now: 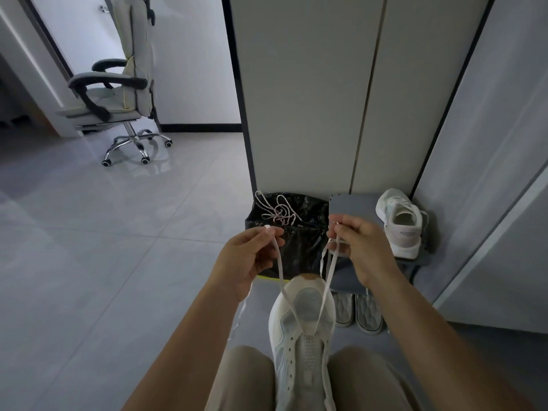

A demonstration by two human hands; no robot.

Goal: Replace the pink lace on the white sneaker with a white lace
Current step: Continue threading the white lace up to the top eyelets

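Head view, the only one I have from here: the white sneaker (302,336) sits in the lower centre of the frame, toe pointing away, wedged between the person's knees, which I judge frees both hands for lacing. The white lace (280,274) runs through the lowest eyelets and rises in a V, one strand to each hand. The left hand (252,253), centre-left, has its grip pinched on the tip of one strand between thumb and forefinger. The right hand (360,247), centre-right, has its grip closed on the other strand, with slack looping beneath its fingers. Both ends are held up about level, apparently to even the two halves before they cross to the next eyelets, which are bare. The pink lace (277,210) lies in a loose tangle atop the black bin bag (302,241) just beyond the hands, out of the shoe and out of the way. A second sneaker (400,223) rests on a grey stand (353,204) right of centre, with a pair of slippers (358,312) beneath it. An office chair (118,81) stands upper left.
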